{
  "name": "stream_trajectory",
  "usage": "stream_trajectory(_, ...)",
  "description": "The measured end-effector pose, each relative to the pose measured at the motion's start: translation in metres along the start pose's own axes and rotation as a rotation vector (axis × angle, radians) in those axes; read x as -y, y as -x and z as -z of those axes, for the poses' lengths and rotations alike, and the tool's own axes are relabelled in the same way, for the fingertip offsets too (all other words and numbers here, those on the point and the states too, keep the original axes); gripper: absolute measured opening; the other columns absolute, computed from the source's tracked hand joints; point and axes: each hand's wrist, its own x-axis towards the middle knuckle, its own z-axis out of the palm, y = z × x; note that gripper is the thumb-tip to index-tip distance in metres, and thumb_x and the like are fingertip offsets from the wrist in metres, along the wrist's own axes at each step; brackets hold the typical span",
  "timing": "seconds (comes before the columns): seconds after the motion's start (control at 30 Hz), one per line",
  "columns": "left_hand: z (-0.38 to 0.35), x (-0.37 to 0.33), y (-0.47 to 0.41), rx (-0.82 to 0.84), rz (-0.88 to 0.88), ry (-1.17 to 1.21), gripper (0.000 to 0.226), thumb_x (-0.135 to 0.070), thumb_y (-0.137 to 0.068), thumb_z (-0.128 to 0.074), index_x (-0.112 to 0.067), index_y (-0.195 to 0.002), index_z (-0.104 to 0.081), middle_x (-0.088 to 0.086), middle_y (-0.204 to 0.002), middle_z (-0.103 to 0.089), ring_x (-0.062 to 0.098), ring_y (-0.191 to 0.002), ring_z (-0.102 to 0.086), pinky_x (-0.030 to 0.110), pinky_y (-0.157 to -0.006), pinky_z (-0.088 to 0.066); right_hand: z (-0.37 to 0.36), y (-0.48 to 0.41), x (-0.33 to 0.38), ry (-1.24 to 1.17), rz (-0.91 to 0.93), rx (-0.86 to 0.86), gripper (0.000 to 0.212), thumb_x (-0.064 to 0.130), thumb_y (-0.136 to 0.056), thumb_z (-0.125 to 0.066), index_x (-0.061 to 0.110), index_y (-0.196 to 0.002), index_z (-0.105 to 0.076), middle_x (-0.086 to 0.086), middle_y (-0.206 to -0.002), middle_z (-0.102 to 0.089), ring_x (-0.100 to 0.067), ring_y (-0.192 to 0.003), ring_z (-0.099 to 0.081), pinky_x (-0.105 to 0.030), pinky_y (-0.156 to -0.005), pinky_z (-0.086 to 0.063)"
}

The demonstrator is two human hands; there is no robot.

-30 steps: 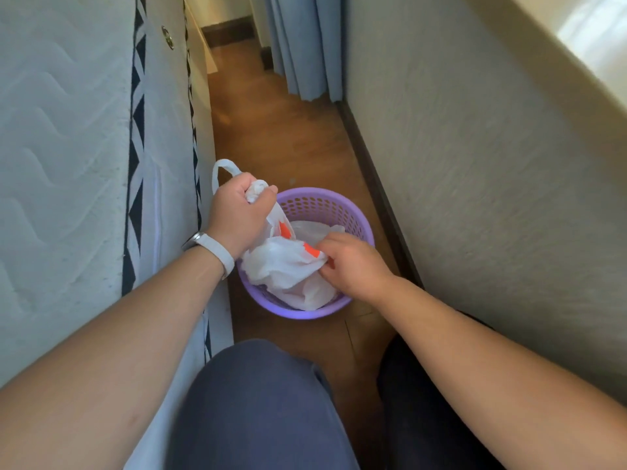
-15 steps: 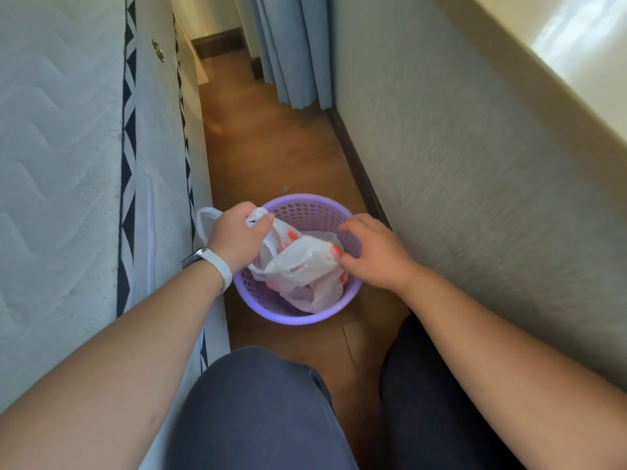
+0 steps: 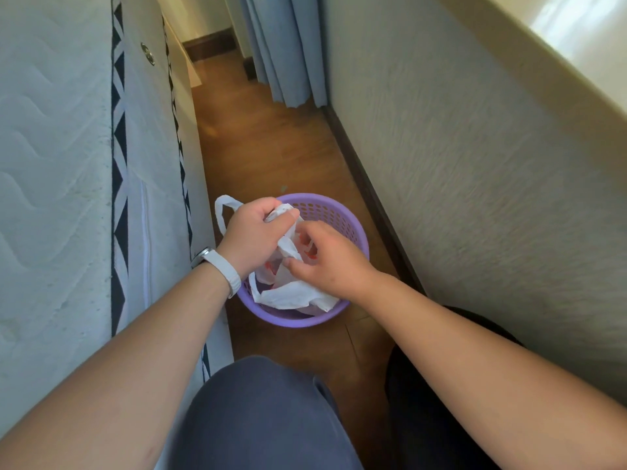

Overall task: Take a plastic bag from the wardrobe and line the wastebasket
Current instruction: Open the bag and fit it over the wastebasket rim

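Bag (image 3: 292, 296) bunched inside wastebasket (image 3: 342, 215); left hand (image 3: 251, 236) grips it, right hand (image 3: 327, 261) pinches it.

Watching the head feed here: both bare forearms are reaching forward and down, converging in the middle. The left hand (image 3: 252, 237) is sitting knuckles-up, fingers curling tight round a bunched bit of the plastic bag (image 3: 288, 296), with a white band (image 3: 225, 271) wrapping the wrist. The right hand (image 3: 327, 262) is hanging just beside it, fingers curling under and thumb pinching the same bag. I'm also seeing both knees poking up at the bottom.
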Motion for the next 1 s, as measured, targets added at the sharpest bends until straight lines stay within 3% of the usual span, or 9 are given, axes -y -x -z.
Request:
stream_trajectory(0.1,0.002,0.000,-0.004,-0.052,-0.001,-0.009,0.029,-0.028,-0.091,-0.062,-0.005,-0.073,-0.060,-0.002,-0.058,-0.052,0.014,-0.058,-0.048,0.033,-0.061,-0.043,-0.008,0.007,0.003,0.044,0.068,0.068,0.012,0.020,-0.089,-0.060,0.009,-0.089,-0.057,-0.005,-0.086,-0.060,-0.018,-0.074,-0.051,-0.035,-0.062,-0.039)
stream_trajectory(0.17,0.006,0.002,-0.009,-0.102,-0.004,-0.027,0.032,-0.029,-0.090,-0.062,-0.004,-0.071,-0.059,-0.001,-0.055,-0.051,0.015,-0.057,-0.047,0.033,-0.062,-0.043,-0.005,0.013,-0.001,0.090,0.098,0.170,0.006,0.012,-0.089,-0.057,0.009,-0.084,-0.057,-0.006,-0.082,-0.060,-0.017,-0.071,-0.047,-0.033,-0.060,-0.035)
stream_trajectory(0.37,0.027,0.000,-0.029,-0.246,0.043,-0.008,0.026,-0.029,-0.093,-0.058,-0.006,-0.082,-0.064,0.012,-0.074,-0.063,0.006,-0.057,-0.063,0.016,-0.057,-0.047,0.000,0.025,-0.007,0.349,0.168,0.407,0.012,0.017,-0.088,-0.057,0.019,-0.098,-0.062,-0.003,-0.089,-0.065,-0.025,-0.083,-0.060,-0.036,-0.068,-0.052)
stream_trajectory(0.5,0.033,0.005,-0.032,-0.361,0.117,-0.011,0.028,-0.039,-0.092,-0.056,-0.014,-0.085,-0.067,0.009,-0.083,-0.069,0.023,-0.078,-0.068,0.039,-0.073,-0.055,-0.001,0.031,-0.008,0.418,0.154,0.453,0.019,0.019,-0.090,-0.061,0.019,-0.108,-0.067,-0.005,-0.094,-0.068,-0.024,-0.084,-0.064,-0.029,-0.070,-0.051)
stream_trajectory(0.67,0.030,-0.003,-0.029,-0.354,0.084,-0.028,0.031,-0.038,-0.093,-0.055,-0.010,-0.090,-0.067,0.012,-0.085,-0.069,0.024,-0.081,-0.067,0.039,-0.075,-0.055,0.011,0.038,-0.012,0.383,0.052,0.523,0.028,0.026,-0.086,-0.067,0.025,-0.115,-0.066,0.003,-0.107,-0.068,-0.019,-0.093,-0.065,-0.030,-0.080,-0.057)
stream_trajectory(0.8,0.024,-0.002,-0.026,-0.327,0.039,-0.027,0.031,-0.033,-0.092,-0.058,-0.003,-0.087,-0.066,0.018,-0.084,-0.067,0.009,-0.065,-0.062,0.024,-0.063,-0.049,0.033,0.034,-0.013,0.099,-0.033,0.287,0.032,0.028,-0.083,-0.065,0.027,-0.115,-0.064,0.014,-0.104,-0.053,-0.003,-0.090,-0.052,-0.027,-0.083,-0.050)
stream_trajectory(0.87,0.020,-0.002,-0.024,-0.308,0.033,-0.022,0.031,-0.032,-0.092,-0.059,-0.002,-0.086,-0.065,0.019,-0.079,-0.066,0.004,-0.058,-0.060,0.022,-0.060,-0.047,0.035,0.032,-0.012,-0.023,-0.080,0.130,0.016,0.025,-0.084,-0.062,0.031,-0.099,-0.065,0.015,-0.094,-0.052,-0.003,-0.082,-0.052,-0.030,-0.079,-0.049)
stream_trajectory(0.93,0.017,-0.003,-0.021,-0.291,0.029,-0.024,0.032,-0.033,-0.092,-0.059,-0.002,-0.085,-0.064,0.016,-0.078,-0.065,0.005,-0.060,-0.063,0.019,-0.058,-0.047,0.031,0.033,-0.006,-0.178,-0.139,0.103,0.009,0.028,-0.083,-0.056,0.033,-0.080,-0.063,0.010,-0.084,-0.061,-0.009,-0.078,-0.058,-0.041,-0.077,-0.052)
stream_trajectory(1.0,0.016,-0.003,-0.020,-0.279,0.026,-0.029,0.031,-0.033,-0.092,-0.059,-0.003,-0.083,-0.064,0.016,-0.080,-0.067,0.015,-0.069,-0.068,0.025,-0.063,-0.051,0.025,0.034,0.000,-0.288,-0.143,0.074,0.016,0.034,-0.078,-0.048,0.036,-0.072,-0.064,0.014,-0.078,-0.064,-0.009,-0.079,-0.061,-0.042,-0.078,-0.053)
